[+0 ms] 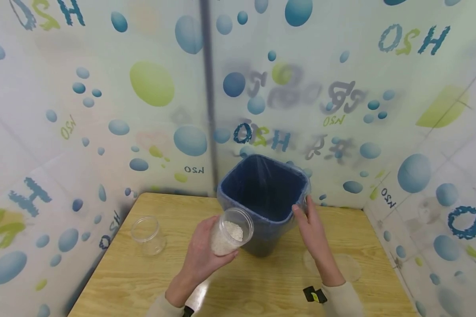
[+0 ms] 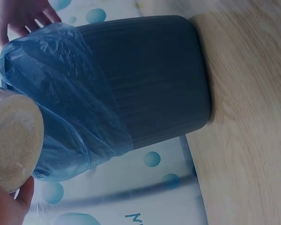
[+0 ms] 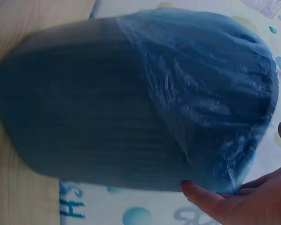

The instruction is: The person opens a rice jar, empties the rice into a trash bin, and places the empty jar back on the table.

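Note:
My left hand (image 1: 202, 251) grips a clear plastic jar (image 1: 219, 237) holding white grains (image 1: 234, 230) that look like rice. The jar is tilted, its mouth near the front rim of a dark trash bin (image 1: 262, 246). A thin blue plastic bag (image 2: 61, 93) lines the bin and folds down over its outside. My right hand (image 1: 314, 233) is at the bin's right side, with extended fingers (image 3: 206, 199) touching the bag and wall. Its thumb stands apart from the bin in the right wrist view. The left wrist view shows the jar's base with grains against it.
An open clear jar (image 1: 147, 237) stands on the left of the wooden table (image 1: 174, 207). Clear round lids (image 1: 347, 267) lie at the right, near a small black item (image 1: 314, 295) with a yellow-green mark. Patterned curtain walls (image 1: 154, 132) close in the back and sides.

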`<move>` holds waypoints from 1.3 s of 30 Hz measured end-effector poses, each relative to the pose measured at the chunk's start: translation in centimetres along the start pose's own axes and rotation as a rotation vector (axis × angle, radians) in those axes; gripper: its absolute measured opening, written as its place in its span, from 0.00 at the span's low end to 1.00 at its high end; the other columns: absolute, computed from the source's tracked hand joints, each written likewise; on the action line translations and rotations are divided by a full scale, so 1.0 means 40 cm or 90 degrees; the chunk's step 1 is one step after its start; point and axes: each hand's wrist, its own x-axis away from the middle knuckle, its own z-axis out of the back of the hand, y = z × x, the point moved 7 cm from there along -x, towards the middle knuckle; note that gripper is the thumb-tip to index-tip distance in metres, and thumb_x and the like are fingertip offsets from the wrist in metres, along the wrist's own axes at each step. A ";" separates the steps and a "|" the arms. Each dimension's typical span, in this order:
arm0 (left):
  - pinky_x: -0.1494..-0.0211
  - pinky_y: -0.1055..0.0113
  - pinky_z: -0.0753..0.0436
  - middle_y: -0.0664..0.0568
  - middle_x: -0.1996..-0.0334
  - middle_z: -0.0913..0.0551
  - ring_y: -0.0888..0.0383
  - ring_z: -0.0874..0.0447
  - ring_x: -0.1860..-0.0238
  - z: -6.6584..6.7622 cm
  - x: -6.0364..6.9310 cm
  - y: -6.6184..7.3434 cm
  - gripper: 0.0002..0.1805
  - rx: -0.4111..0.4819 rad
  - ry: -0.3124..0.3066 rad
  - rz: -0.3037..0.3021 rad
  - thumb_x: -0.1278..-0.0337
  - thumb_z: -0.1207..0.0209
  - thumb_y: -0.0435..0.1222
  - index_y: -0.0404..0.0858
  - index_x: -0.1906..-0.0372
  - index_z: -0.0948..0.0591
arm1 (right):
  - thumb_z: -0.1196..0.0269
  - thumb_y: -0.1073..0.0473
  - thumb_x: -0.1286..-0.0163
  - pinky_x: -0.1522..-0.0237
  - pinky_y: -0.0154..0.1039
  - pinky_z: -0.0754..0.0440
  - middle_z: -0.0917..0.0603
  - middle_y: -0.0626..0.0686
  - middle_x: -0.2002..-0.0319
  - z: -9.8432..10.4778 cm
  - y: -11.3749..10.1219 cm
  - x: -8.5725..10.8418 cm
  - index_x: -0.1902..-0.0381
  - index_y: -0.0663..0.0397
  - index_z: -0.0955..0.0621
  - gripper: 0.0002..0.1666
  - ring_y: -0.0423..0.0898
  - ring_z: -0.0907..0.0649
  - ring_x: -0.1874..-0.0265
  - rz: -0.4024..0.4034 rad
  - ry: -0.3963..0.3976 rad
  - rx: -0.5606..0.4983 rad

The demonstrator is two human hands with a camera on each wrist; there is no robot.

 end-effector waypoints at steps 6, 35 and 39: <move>0.47 0.48 0.19 0.40 0.45 0.20 0.44 0.20 0.46 0.013 -0.011 -0.013 0.53 -0.001 0.006 0.002 0.73 0.18 0.46 0.31 0.35 0.27 | 0.47 0.46 0.17 0.24 0.55 0.40 0.58 0.59 0.17 -0.033 -0.005 -0.021 0.17 0.56 0.63 0.50 0.61 0.41 0.22 -0.015 -0.024 -0.081; 0.51 0.42 0.20 0.36 0.48 0.20 0.39 0.21 0.52 0.099 -0.167 -0.056 0.52 -0.091 -0.010 -0.017 0.69 0.17 0.46 0.28 0.35 0.28 | 0.47 0.54 0.17 0.33 0.62 0.28 0.53 0.58 0.17 -0.053 -0.006 -0.024 0.15 0.43 0.62 0.47 0.61 0.39 0.23 -0.020 -0.049 -0.146; 0.49 0.41 0.20 0.36 0.47 0.20 0.37 0.21 0.50 0.100 -0.190 -0.056 0.52 -0.116 -0.020 -0.027 0.68 0.18 0.48 0.28 0.35 0.27 | 0.47 0.55 0.17 0.34 0.61 0.27 0.52 0.59 0.17 -0.052 -0.009 -0.023 0.15 0.44 0.61 0.47 0.62 0.38 0.23 -0.020 -0.054 -0.147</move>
